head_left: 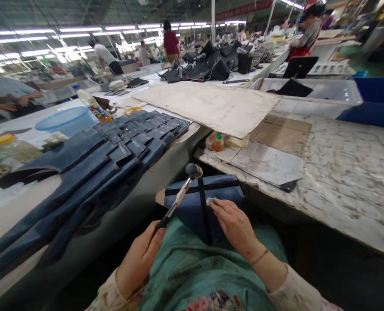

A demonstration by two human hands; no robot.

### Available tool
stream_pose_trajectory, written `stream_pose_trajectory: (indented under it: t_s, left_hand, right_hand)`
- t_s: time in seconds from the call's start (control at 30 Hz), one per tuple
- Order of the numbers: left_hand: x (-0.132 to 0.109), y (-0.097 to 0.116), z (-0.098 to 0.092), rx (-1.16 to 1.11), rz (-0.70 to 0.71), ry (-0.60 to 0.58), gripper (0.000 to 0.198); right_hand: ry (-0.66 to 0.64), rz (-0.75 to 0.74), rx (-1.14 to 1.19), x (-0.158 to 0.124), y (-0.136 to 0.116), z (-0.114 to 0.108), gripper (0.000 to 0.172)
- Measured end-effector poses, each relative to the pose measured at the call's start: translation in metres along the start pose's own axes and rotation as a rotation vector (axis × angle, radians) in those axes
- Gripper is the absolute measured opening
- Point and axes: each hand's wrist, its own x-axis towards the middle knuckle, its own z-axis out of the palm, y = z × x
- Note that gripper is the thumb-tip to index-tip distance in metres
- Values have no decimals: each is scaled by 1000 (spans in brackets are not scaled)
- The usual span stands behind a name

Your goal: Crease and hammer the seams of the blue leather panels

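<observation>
My left hand (142, 249) is wrapped round the dark handle of a mallet (180, 194), whose rounded dark head points up and away from me. Across my lap lies a blue panel (180, 206) crossed by black strips. Pinched at the fingertips of my right hand (235, 222) is a small whitish wad (209, 201), its material too small to make out. That hand rests over the panel beside the lengthwise black strip. A green apron (208, 268) covers my lap under the panel.
Overlapping blue panels (123, 149) cover the left table. A large pale board (208, 101) bridges toward the right table, where grey card (266, 162) and a small orange bottle (218, 142) sit. Black bags (208, 65) are piled behind; other people work farther back.
</observation>
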Motion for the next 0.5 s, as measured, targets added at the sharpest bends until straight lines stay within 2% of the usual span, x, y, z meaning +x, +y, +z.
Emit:
stream_pose_trajectory:
  t_s: [0.1, 0.13, 0.3, 0.5]
  left_hand:
    - [3, 2, 2, 87, -12, -150, 32]
    - [4, 3, 2, 92, -13, -168, 32]
    - [2, 0, 1, -7, 15, -71, 37]
    - [7, -4, 3, 4, -54, -102, 37]
  right_hand:
    - [1, 2, 16, 1, -2, 0, 32]
    - [-1, 2, 18, 1, -2, 0, 32]
    - [-12, 12, 9, 0, 0, -1, 31]
    - [-15, 16, 9, 0, 3, -3, 31]
